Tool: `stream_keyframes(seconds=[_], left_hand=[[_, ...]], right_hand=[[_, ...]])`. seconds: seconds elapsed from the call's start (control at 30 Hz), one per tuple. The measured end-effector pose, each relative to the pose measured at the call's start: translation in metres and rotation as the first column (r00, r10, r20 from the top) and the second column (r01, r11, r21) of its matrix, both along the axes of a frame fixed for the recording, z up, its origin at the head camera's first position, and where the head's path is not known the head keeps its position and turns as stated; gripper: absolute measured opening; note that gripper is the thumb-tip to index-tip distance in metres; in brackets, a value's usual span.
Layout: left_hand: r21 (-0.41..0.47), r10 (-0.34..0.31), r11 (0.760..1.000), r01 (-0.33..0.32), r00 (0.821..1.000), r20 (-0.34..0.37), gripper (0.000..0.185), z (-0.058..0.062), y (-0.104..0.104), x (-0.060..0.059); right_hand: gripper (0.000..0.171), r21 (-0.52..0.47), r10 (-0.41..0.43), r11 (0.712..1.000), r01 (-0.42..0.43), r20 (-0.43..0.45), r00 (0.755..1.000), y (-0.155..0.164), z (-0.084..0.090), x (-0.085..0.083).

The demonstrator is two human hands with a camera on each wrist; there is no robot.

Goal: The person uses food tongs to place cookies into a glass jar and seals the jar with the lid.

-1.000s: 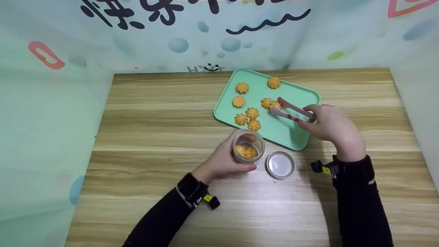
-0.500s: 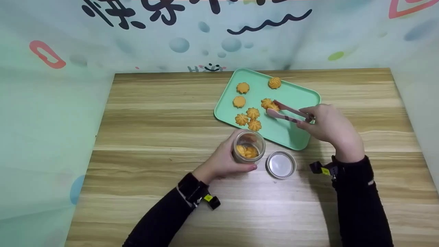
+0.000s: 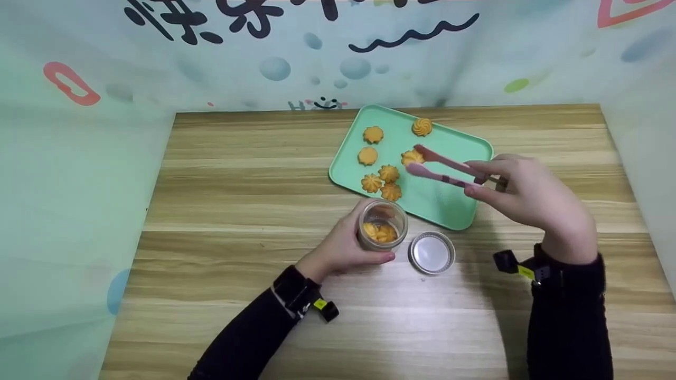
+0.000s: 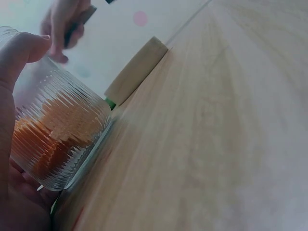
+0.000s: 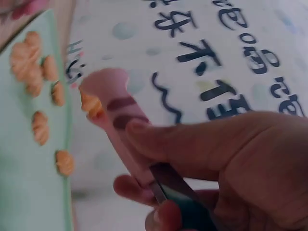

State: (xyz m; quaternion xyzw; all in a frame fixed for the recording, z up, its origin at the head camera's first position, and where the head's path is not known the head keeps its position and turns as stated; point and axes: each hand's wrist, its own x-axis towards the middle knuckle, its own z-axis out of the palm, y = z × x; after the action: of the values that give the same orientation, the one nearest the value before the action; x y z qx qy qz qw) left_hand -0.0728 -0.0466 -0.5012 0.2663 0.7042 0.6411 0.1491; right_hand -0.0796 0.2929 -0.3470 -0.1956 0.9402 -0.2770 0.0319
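My left hand [image 3: 346, 244] grips a ribbed glass jar [image 3: 382, 226] that stands on the wooden table and holds several orange cookies; the left wrist view shows the jar [image 4: 57, 134] close up. My right hand [image 3: 491, 182] pinches pink tongs [image 3: 443, 169] above the green tray [image 3: 449, 208]. A cookie [image 3: 412, 157] sits between the tong tips. In the right wrist view the tongs [image 5: 122, 130] carry that cookie [image 5: 91, 105], which appears raised off the tray [image 5: 24, 183]. Several more cookies [image 3: 388, 173] lie on the tray's left half.
A round metal lid [image 3: 432, 253] lies flat on the table just right of the jar, in front of the tray. A printed backdrop closes the table on the far side and both flanks. Bare wood stretches left of the jar and toward me.
My right hand has risen and drawn back to the right, and the tongs have come up from the tray with a cookie between their tips. My left hand and the jar stay still.
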Motion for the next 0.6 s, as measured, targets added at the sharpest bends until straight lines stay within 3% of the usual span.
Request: stream_keyframes(seconds=[0.23,0.43,0.6], left_hand=[[-0.002,-0.004,1.000,0.004,1.000,0.014,0.101,0.001,-0.001,0.000],[-0.023,-0.007,1.000,0.008,0.999,0.040,0.100,0.003,-0.001,0.002],[-0.007,-0.016,1.000,0.016,1.000,0.005,0.096,0.003,0.000,0.001]], right_hand=[[0.046,-0.102,0.181,0.976,-0.191,-0.105,0.978,-0.011,0.018,0.024],[0.045,-0.069,0.310,0.945,-0.321,-0.133,0.941,-0.024,0.027,0.038],[0.045,-0.017,0.360,0.929,-0.371,-0.201,0.911,-0.033,0.030,0.046]])
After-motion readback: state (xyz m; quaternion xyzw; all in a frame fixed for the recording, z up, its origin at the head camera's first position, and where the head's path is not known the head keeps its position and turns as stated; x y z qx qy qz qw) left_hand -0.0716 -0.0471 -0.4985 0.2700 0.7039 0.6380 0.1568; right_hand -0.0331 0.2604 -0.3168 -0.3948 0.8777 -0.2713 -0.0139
